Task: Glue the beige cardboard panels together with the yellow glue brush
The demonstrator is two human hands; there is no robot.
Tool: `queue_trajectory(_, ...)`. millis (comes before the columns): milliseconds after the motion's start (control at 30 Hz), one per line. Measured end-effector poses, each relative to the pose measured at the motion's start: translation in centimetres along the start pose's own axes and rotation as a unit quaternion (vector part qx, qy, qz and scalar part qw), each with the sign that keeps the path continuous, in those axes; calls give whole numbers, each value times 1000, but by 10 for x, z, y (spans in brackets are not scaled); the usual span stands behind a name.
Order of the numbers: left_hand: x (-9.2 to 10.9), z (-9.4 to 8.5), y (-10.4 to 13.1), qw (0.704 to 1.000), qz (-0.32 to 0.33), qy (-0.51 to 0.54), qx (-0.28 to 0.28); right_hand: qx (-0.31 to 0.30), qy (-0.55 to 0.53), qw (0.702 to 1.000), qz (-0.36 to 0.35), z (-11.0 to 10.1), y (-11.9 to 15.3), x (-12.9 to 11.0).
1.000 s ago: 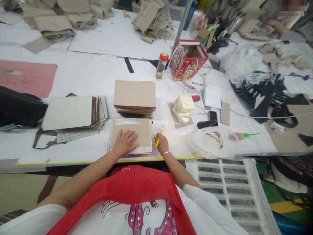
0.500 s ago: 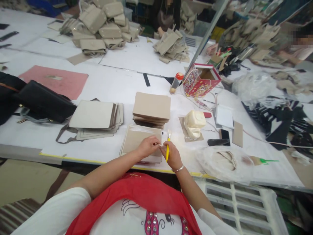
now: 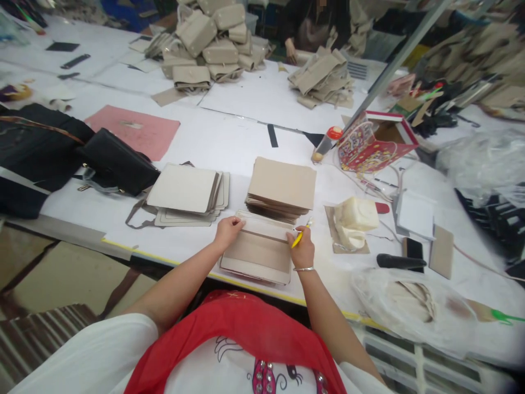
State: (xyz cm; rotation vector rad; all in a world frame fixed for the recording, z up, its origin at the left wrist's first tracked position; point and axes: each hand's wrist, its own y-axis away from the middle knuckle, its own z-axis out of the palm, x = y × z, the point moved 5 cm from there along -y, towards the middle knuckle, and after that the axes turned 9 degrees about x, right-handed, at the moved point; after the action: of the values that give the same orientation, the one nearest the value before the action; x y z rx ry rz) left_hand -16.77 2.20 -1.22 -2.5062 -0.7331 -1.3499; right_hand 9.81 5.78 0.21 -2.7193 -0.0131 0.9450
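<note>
A pale strip stretches across the upper part of a beige panel, which lies on other panels near the table's front edge. At the strip's left end, my left hand is closed with its fingers pinched on it. My right hand is closed around a yellow-handled brush, its tip pointing up and away from me. The fingertips of that hand also touch the strip's right end. Just behind lies a stack of beige panels. To the left is a pile of pale bag pieces with a strap.
Right of my hands stand a cream plastic container on a board, a phone and a clear plastic bag. A red paper bag and red-capped bottle are behind. Black bags lie left. A person is across the table.
My hands have moved apart, from close together at the panel's right edge to its two sides. The pale strip now spans between them. The brush stays in my right hand. The view has shifted left.
</note>
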Motion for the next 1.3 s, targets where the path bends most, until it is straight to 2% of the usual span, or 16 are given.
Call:
queue_trajectory(167, -6, 1, -16, 997, 18, -68, 28, 9, 23, 1000, -4, 21, -7, -3)
queue_trajectory(400, -11, 7, -26, 996, -1, -89, 31, 29, 38, 999, -18, 32, -10, 0)
queue_trajectory(667, -12, 10, -30, 993, -18, -117, 16, 24, 34, 999, 13, 36, -12, 2)
queue_trajectory(1033, -12, 11, -31, 991, -10, -132, 19, 21, 41, 998, 32, 39, -13, 7)
queue_trajectory(1300, -16, 7, -31, 987, -13, -159, 36, 37, 67, 997, 13, 39, -14, 6)
